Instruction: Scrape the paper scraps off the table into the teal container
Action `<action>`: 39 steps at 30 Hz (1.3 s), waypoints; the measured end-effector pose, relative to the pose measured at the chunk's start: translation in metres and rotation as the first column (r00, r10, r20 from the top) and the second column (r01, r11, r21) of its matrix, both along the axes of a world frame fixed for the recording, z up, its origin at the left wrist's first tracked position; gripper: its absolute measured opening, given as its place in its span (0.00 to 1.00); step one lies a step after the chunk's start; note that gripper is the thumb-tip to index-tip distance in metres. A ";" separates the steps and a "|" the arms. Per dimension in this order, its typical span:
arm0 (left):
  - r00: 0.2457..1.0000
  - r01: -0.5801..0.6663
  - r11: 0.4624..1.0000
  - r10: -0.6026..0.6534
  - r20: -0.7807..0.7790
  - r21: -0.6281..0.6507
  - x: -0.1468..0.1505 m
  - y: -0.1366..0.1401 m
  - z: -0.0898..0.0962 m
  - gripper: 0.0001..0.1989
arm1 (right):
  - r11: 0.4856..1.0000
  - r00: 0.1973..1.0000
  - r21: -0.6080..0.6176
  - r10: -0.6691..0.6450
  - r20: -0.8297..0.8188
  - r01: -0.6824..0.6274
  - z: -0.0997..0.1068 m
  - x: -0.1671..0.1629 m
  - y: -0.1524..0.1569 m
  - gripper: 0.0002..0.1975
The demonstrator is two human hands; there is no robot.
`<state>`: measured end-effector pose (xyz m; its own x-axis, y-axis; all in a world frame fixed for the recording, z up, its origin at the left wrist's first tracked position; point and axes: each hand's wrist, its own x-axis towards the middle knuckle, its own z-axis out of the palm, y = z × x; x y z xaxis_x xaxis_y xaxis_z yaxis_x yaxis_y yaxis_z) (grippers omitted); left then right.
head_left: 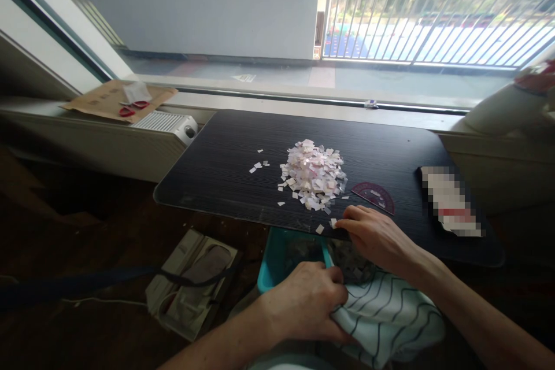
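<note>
A loose heap of small pale paper pieces (313,173) lies on the dark tabletop (225,173), with a few strays to its left and front. My right hand (375,234) reaches over the table's near edge, fingers pinched at a small paper square (333,223). Another square (319,229) rests just left of it. Below the edge, my left hand (306,298) is closed on the side of a white, dark-striped bag (390,312), whose opening shows small scraps inside. Directly behind that hand stands a turquoise bin (271,260) with blurred contents.
A purple protractor (373,196) and a dark flat object with a blurred-out face (451,202) lie right. Red scissors (133,108) sit on a brown envelope (104,98) on the sill. A box-like device (195,283) stands on the floor; a white bottle (498,107) is far right.
</note>
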<state>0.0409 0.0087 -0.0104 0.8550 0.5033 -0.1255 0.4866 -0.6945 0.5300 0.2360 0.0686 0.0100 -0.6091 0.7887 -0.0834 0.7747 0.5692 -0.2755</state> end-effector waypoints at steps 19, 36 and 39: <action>1.000 0.019 0.999 -0.020 -0.021 -0.030 0.000 0.001 0.004 0.22 | 0.992 0.999 -0.115 -0.049 -0.024 0.046 0.003 -0.013 0.021 0.09; 1.000 0.002 1.000 -0.002 -0.027 -0.027 0.001 0.001 0.003 0.23 | 0.966 0.922 -0.171 -0.237 -0.305 0.192 -0.005 0.007 0.034 0.11; 1.000 -0.004 1.000 0.003 -0.021 -0.024 0.001 0.001 0.003 0.23 | 0.954 0.890 -0.233 -0.266 -0.371 0.188 -0.011 0.007 0.033 0.12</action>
